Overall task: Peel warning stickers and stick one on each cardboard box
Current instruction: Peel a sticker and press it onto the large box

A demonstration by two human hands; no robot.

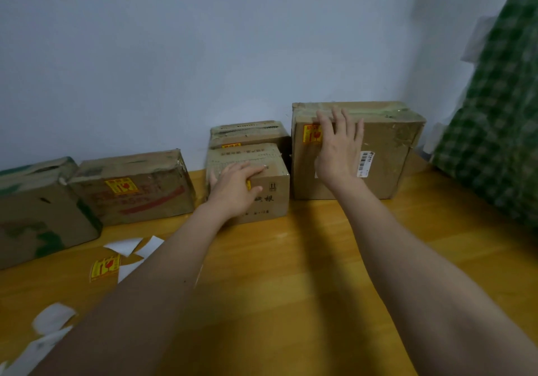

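Several cardboard boxes stand along the wall on a wooden table (305, 259). My right hand (339, 145) lies flat with spread fingers on the front of the large box (387, 148), partly covering a yellow warning sticker (311, 134). My left hand (235, 184) rests over the top front edge of the small middle box (273, 198), hiding most of a yellow sticker there. Behind it stands another box (250, 131) with a sticker edge showing. The box to the left (136, 189) bears a yellow sticker (120, 186). A loose warning sticker (104, 266) lies on the table.
A green-marked box (37, 212) stands at the far left. White backing papers (128, 246) are scattered on the table's left side, more near the lower left corner (52, 317). A green checked cloth (495, 107) hangs at the right. A pale wall is behind the boxes.
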